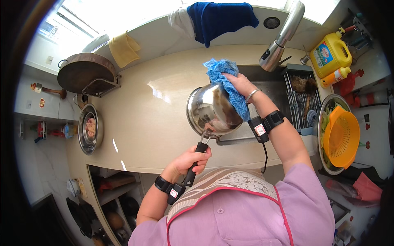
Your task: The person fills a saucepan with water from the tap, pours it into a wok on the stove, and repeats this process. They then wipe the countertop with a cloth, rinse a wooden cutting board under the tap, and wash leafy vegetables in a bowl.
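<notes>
My left hand [191, 159] grips the black handle of a shiny steel saucepan [211, 110], held tilted above the front edge of the sink [269, 88]. My right hand [240, 84] presses a blue textured cloth [225, 80] against the pan's far rim and outer side. The cloth drapes down over the pan's right wall. Both wrists carry black straps with small devices.
A beige counter [152, 115] spreads to the left, with a round steel bowl [90, 129] of food and a dark wok [86, 73] at its far end. A tap [283, 37], a yellow detergent bottle [330, 53] and an orange colander [342, 137] stand to the right.
</notes>
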The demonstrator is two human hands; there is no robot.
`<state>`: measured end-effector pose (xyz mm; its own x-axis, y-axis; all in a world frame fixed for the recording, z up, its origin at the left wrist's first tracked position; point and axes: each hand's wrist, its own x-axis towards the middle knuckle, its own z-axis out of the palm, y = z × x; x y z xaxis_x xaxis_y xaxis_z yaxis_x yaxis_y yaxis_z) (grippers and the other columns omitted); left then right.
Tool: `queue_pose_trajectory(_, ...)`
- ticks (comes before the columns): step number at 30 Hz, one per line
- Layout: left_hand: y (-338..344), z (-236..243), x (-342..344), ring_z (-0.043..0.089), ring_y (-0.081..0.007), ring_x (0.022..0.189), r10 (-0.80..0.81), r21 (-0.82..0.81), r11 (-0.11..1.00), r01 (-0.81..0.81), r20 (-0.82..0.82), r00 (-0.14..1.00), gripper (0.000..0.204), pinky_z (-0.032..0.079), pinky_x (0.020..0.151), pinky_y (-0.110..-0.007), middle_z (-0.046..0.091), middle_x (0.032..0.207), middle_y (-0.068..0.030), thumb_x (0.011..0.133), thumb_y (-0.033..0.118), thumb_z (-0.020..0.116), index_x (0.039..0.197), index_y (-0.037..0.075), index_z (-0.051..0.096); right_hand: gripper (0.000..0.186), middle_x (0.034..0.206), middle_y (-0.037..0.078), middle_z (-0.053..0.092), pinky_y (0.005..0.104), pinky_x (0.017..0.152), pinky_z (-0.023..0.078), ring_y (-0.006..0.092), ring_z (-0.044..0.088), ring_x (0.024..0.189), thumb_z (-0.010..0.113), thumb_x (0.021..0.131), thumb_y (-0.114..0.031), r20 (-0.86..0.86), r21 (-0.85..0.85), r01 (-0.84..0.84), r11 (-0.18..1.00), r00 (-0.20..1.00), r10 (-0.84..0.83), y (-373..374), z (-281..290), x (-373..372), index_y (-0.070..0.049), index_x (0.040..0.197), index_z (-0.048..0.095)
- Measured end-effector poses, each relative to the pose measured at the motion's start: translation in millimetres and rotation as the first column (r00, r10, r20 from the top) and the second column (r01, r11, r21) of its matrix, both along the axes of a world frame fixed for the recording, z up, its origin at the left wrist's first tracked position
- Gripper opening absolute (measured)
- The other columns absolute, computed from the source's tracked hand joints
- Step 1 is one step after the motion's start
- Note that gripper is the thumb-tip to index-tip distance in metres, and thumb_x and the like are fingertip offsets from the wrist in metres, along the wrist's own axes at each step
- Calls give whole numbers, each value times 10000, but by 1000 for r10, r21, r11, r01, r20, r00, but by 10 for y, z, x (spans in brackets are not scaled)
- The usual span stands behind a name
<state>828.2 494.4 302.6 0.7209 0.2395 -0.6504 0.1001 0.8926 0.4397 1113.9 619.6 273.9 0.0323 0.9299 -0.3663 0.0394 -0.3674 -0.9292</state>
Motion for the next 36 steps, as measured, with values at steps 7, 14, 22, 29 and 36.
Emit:
queue_pose_trajectory(7,88,-79,50,361,-74,385,170,-39,985,-167,100,980,88,329,388,-251,394,595,30,922,110,519,997,71,495,439,1031,139,643,369,916,433,260,600,979,506,948,-351,-88,304,287,908,958,-274,-651,-199,-314,7,1199,543)
queue_pose_trajectory(14,286,51,214,372,-75,404,168,127,980,-151,-137,976,99,345,389,-265,397,610,27,910,123,522,979,66,480,596,1499,68,268,507,978,247,342,281,1270,707,728,-231,687,672,-366,643,634,-357,-898,218,-584,-292,1295,532)
queue_pose_trajectory(22,266,156,323,406,-90,403,93,306,952,3,-299,950,102,366,390,-280,414,609,19,870,119,533,906,67,452,407,1244,72,561,485,906,305,305,452,1139,713,644,-305,836,547,-566,617,325,-443,-404,523,-745,-249,1047,689)
queue_pose_trajectory(29,256,339,148,423,-95,380,9,520,834,182,-343,939,108,348,373,-265,450,616,-5,865,128,532,876,37,475,384,963,113,682,344,759,490,275,648,813,573,817,-397,431,127,-303,944,874,222,311,617,-23,-72,994,675)
queue_pose_trajectory(36,256,299,183,416,-95,400,0,401,914,63,-155,988,112,340,395,-264,417,575,10,895,123,519,942,38,462,437,1138,68,632,346,825,514,189,603,1008,451,963,-417,-632,-221,204,954,715,-299,-94,53,79,-69,1202,567)
